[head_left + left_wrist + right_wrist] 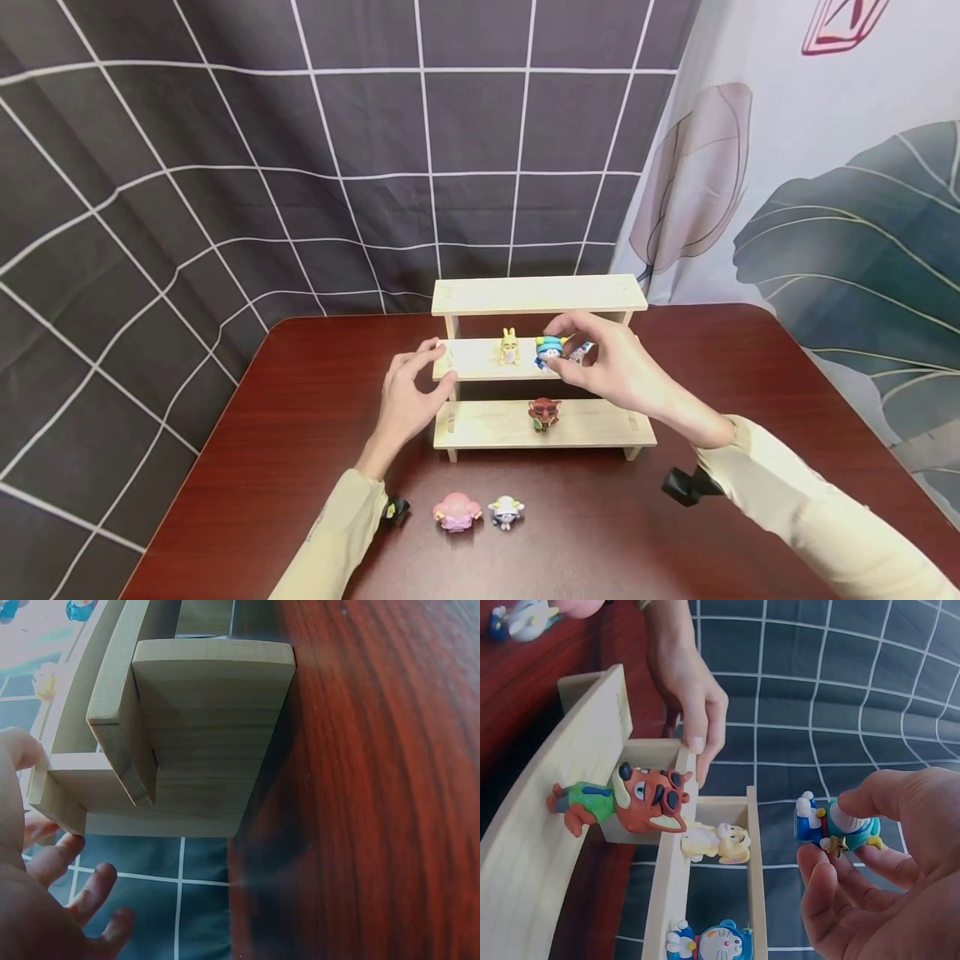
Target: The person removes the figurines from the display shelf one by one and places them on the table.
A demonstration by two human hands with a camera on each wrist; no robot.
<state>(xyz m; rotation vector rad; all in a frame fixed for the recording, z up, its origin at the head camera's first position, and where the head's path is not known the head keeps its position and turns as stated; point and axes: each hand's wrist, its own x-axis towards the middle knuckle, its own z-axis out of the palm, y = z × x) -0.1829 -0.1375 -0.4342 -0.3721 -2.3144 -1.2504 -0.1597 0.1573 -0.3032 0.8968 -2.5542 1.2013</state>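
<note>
My right hand (617, 362) pinches a small blue-and-white cat figurine (841, 823) with a teal, yellow-horned hat, between thumb and fingers. In the head view it overlaps the right half of the middle shelf. Thumb and fingertips of my left hand (408, 398) grip the left end of the wooden three-tier display shelf (472, 360) at its middle board. On that board stands a yellow rabbit figurine (509, 347). A second blue cat figurine (714, 943) is on the same board, mostly hidden behind my right hand in the head view.
A red fox figurine (543, 413) with sunglasses stands on the bottom board. On the dark red table (315, 433), in front of the shelf, are a pink figurine (457, 512) and a white horned figurine (506, 512). A dark grid curtain (375, 125) hangs behind.
</note>
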